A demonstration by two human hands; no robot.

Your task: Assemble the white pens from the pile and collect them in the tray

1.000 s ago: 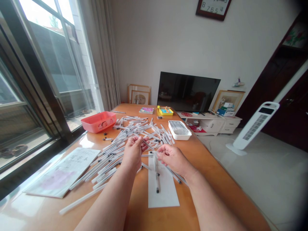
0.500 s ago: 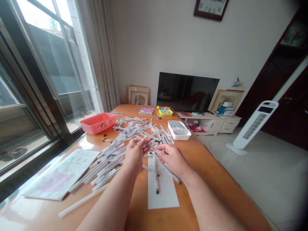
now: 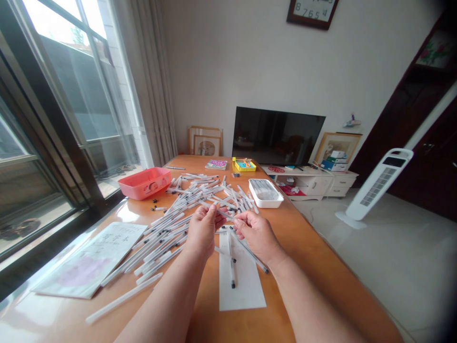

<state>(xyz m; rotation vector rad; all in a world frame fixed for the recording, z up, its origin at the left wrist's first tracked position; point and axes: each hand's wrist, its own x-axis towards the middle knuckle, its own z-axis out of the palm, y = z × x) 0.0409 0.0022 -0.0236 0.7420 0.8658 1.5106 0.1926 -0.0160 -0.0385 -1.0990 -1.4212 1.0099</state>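
My left hand (image 3: 204,228) and my right hand (image 3: 255,234) hold one slim translucent pen (image 3: 225,215) between them, above the table. Fingers and thumb of each hand are closed on it, the left at its far end and the right at its near end. Below them a white paper sheet (image 3: 243,290) carries a pen with black parts (image 3: 233,271). Another black-ended pen (image 3: 257,258) slants across the sheet's right edge, under my right hand. To the left spreads a heap of pen barrels and caps (image 3: 167,233), clear with black bits.
A pink basket (image 3: 144,183) stands at the far left. Beyond my right hand is a white tray (image 3: 273,203) holding pens. A booklet (image 3: 89,259) lies at left. Farther back are a yellow box (image 3: 244,165) and a colourful book (image 3: 216,165). The wooden table's (image 3: 321,286) right edge runs beside my right arm.
The pen between my hands has shifted slightly, and more of its pale barrel shows. My hands have moved only a little; the things on the table look the same.
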